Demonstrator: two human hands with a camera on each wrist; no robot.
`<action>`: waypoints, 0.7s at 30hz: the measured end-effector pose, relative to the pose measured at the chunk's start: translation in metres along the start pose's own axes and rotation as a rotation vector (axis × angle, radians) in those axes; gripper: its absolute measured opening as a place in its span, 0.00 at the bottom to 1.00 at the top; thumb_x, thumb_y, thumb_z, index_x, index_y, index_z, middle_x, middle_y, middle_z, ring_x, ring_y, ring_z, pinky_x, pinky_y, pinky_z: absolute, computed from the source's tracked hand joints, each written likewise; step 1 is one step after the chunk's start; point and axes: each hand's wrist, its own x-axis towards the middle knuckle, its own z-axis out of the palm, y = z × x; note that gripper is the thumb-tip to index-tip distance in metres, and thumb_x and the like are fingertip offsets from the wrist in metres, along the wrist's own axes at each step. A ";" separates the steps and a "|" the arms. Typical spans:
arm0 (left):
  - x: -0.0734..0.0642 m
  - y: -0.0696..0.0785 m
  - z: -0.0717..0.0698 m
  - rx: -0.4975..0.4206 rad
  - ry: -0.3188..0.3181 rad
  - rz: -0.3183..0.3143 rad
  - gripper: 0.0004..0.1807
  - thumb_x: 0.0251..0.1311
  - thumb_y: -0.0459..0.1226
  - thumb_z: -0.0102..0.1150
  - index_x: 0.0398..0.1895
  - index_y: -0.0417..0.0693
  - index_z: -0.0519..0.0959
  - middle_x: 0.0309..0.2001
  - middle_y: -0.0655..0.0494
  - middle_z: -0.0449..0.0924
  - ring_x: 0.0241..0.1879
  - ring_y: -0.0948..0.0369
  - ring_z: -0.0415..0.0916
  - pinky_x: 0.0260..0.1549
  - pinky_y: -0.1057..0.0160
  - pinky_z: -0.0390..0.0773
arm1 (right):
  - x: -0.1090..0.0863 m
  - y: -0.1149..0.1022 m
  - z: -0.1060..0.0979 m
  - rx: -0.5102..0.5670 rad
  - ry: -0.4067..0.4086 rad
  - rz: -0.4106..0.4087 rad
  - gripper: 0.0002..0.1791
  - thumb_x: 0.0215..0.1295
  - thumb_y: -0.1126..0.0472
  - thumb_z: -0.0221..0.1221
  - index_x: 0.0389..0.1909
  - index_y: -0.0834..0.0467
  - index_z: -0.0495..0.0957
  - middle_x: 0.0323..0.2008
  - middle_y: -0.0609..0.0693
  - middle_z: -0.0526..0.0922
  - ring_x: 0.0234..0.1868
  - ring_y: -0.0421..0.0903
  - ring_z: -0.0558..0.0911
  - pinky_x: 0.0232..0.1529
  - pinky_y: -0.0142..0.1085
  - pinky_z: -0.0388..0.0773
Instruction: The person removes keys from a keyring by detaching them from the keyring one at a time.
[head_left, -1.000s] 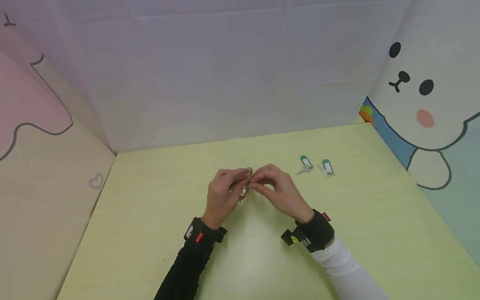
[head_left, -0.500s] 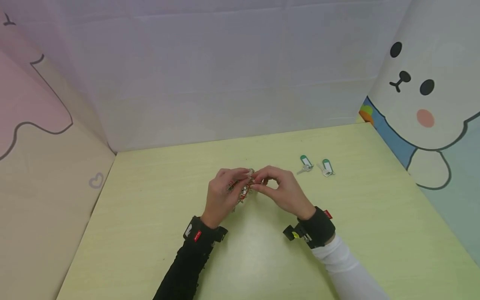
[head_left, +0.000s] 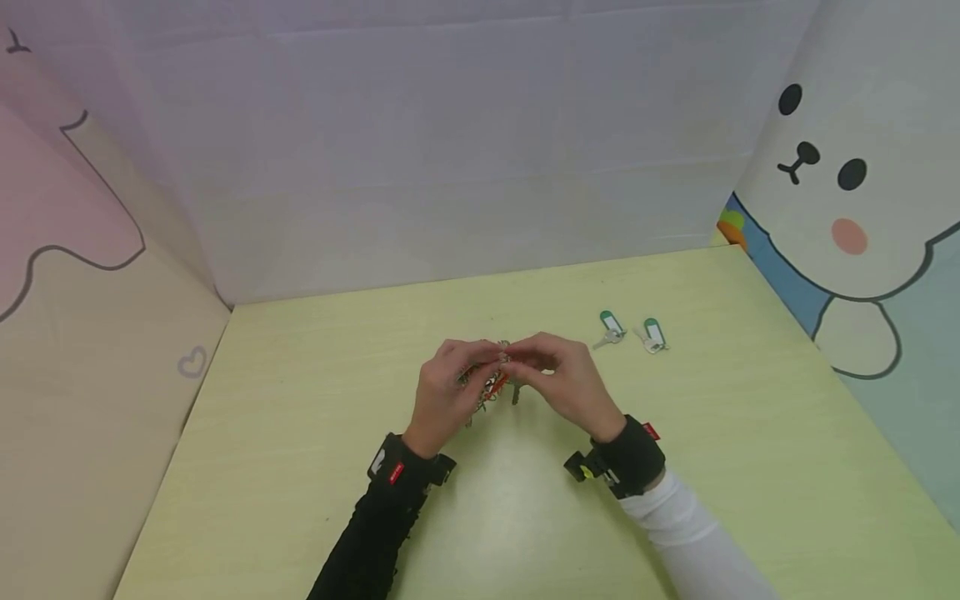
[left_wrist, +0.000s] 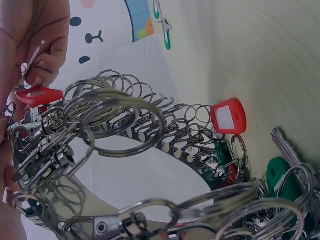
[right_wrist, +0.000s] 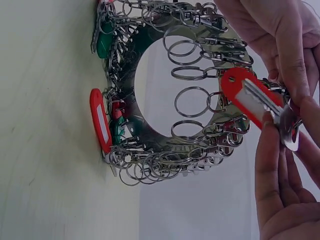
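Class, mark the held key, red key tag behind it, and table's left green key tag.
Held key (right_wrist: 269,104): right wrist, blade.
Red key tag (right_wrist: 251,105): right wrist, label.
Left green key tag (head_left: 611,322): head, label.

Gap between right hand (head_left: 564,377) and keys (head_left: 614,336)

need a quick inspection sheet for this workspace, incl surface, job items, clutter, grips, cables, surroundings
Surface: pale yellow-green table.
Job's things: metal ring lined with clips, some bearing tagged keys; a red-tagged key beside its rim; one green-tagged key and another on the table, to the right of both hands.
Clutter: nothing seen.
Left grip: bare hand, holding the metal ring.
Right grip: bare hand, fingers pinched at the red-tagged key.
Cables: nothing seen.
Surroundings: whitish back panel; printed left panel; right panel with a cartoon animal face.
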 end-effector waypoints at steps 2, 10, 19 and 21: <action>0.000 -0.001 0.000 -0.001 0.005 0.003 0.16 0.54 0.23 0.74 0.46 0.39 0.84 0.40 0.47 0.90 0.38 0.55 0.79 0.33 0.62 0.82 | 0.000 0.001 -0.001 0.016 -0.027 -0.011 0.14 0.66 0.62 0.70 0.51 0.57 0.88 0.44 0.50 0.90 0.39 0.42 0.88 0.42 0.34 0.85; -0.003 -0.005 0.002 -0.010 -0.013 0.020 0.17 0.54 0.23 0.73 0.46 0.39 0.83 0.40 0.48 0.89 0.40 0.56 0.78 0.33 0.66 0.82 | -0.001 0.001 -0.005 0.034 -0.068 0.020 0.13 0.63 0.64 0.72 0.48 0.58 0.88 0.40 0.51 0.91 0.36 0.43 0.90 0.39 0.34 0.86; -0.003 -0.005 0.002 -0.020 0.004 0.031 0.17 0.53 0.21 0.74 0.45 0.38 0.84 0.40 0.47 0.88 0.41 0.55 0.80 0.34 0.66 0.83 | -0.001 0.002 -0.004 0.119 -0.119 0.116 0.14 0.65 0.63 0.71 0.50 0.60 0.87 0.34 0.54 0.91 0.29 0.44 0.89 0.35 0.46 0.87; -0.003 -0.006 0.002 -0.027 0.006 0.025 0.16 0.53 0.21 0.73 0.45 0.38 0.83 0.40 0.47 0.87 0.42 0.55 0.81 0.35 0.66 0.84 | -0.001 0.002 -0.005 0.126 -0.128 0.111 0.15 0.64 0.64 0.72 0.51 0.60 0.87 0.33 0.54 0.91 0.29 0.43 0.89 0.35 0.46 0.87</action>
